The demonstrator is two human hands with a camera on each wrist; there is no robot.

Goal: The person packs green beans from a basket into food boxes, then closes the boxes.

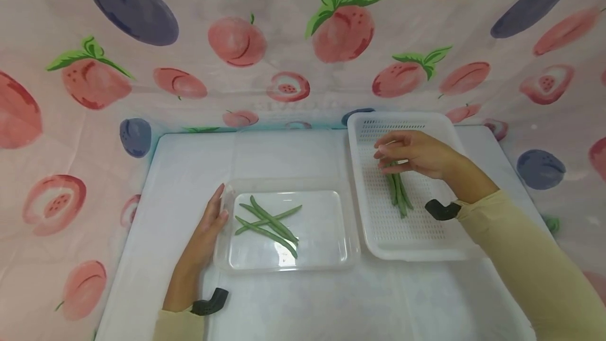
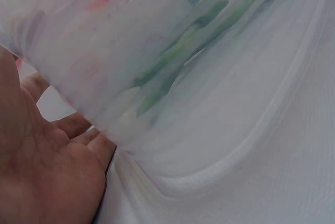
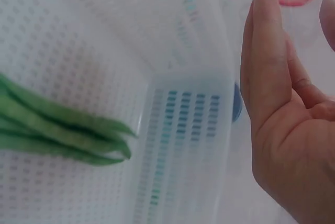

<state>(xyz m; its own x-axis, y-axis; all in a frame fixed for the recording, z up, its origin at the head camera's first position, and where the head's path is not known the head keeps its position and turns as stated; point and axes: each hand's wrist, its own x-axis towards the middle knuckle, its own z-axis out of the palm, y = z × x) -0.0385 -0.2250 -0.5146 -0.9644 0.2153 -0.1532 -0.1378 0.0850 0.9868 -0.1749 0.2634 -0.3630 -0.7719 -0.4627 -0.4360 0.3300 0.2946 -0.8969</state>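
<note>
Several green beans [image 1: 270, 225] lie crossed over one another in a clear plastic container [image 1: 347, 225]. Along the container's left wall rests my left hand [image 1: 208, 228], fingers extended; in the left wrist view the palm [image 2: 52, 171] is beside the clear wall. My right hand [image 1: 416, 154] is above the white perforated basket [image 1: 431, 236], holding nothing, its fingers loosely bent. Below it a small bunch of green beans [image 1: 400, 196] lies in the basket, its upper end partly hidden by the fingers. The right wrist view shows these beans [image 3: 63, 130] apart from the hand [image 3: 288, 98].
The container and basket stand side by side on a white-covered table [image 1: 303, 304]. A fruit-printed sheet [image 1: 284, 41] rises behind and on both sides. A small green thing [image 1: 551, 223] shows past the table's right edge.
</note>
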